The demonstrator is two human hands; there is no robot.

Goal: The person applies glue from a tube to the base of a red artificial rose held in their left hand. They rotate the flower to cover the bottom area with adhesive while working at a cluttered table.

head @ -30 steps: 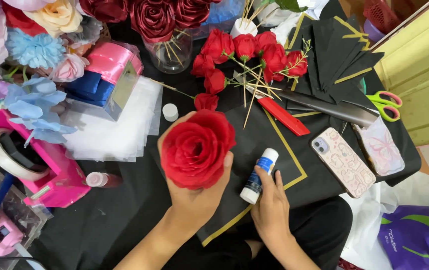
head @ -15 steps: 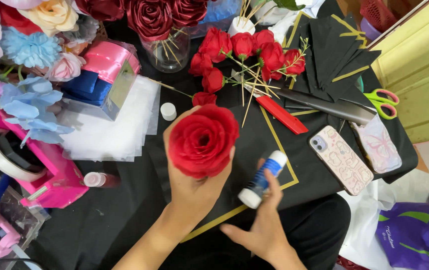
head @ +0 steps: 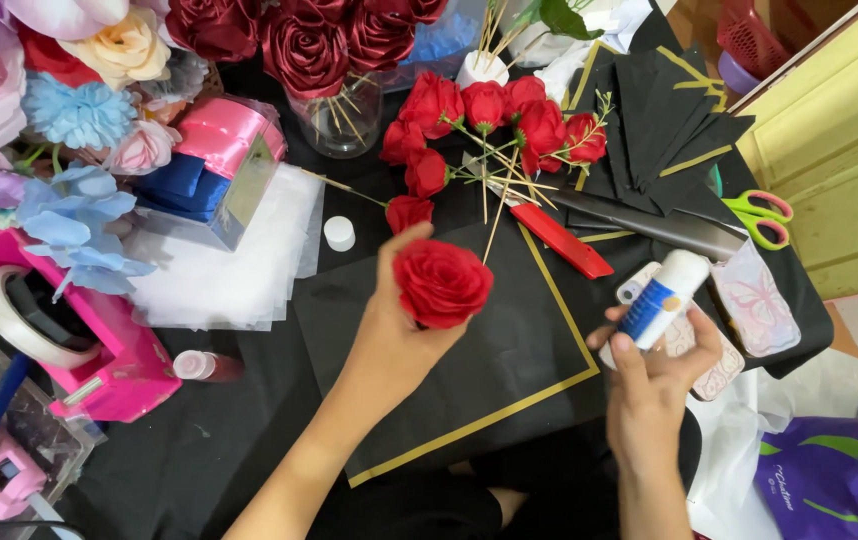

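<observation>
At the far left we see a pink tape dispenser (head: 59, 340) with its big roll facing up, parked at the edge of the black cloth (head: 199, 440) where it stays in reach but off the working area, and behind it a crowd of pale paper flowers (head: 69, 110). A stack of white tissue sheets (head: 239, 270) lies flat beside a small white cap (head: 339, 233). Our left hand (head: 389, 330) is curled around a red rose (head: 442, 283), fingers and thumb pinching it from below so the bloom faces up over the black sheet with the gold border (head: 509, 350). More red roses on sticks (head: 494, 115) lie just beyond, with a red box cutter (head: 562, 241) beside them. Our right hand (head: 654, 370) is closed around a small white glue bottle (head: 662, 298), tilted with its top raised, above a phone (head: 689, 350). Green scissors (head: 764, 217) rest at the far right.
</observation>
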